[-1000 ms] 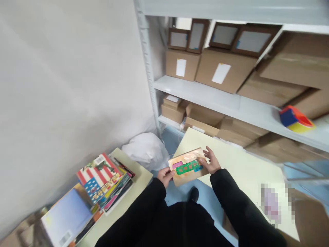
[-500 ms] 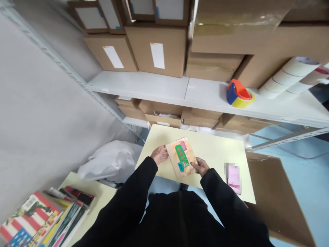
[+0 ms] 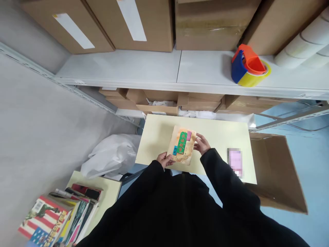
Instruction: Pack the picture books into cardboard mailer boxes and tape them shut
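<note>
A worn, tan paperback book (image 3: pixel 189 151) with a green title panel and small pink and blue panels is held up over the pale yellow table (image 3: pixel 218 133). My left hand (image 3: pixel 165 160) grips its lower left corner, thumb on the front cover and the other fingers underneath. By the book's right edge is my right hand (image 3: pixel 202 144), fingers apart and not closed round it; whether the fingertips touch the edge is hard to tell. On the table's right side lies a pink, pixelated item (image 3: pixel 234 162).
Left, a stack of books and magazines (image 3: pixel 46 219) lies on a second table (image 3: pixel 108 187), below a white plastic bag (image 3: pixel 110 154). Ahead, a white shelf (image 3: pixel 123 68) holds cardboard boxes (image 3: pixel 144 27) and a tape dispenser (image 3: pixel 249 67). An open carton (image 3: pixel 280 168) stands right of the table.
The book has turned and tilts the other way. My left hand has gone from open beside it to gripping its lower corner; my right hand has loosened and moved up its right edge.
</note>
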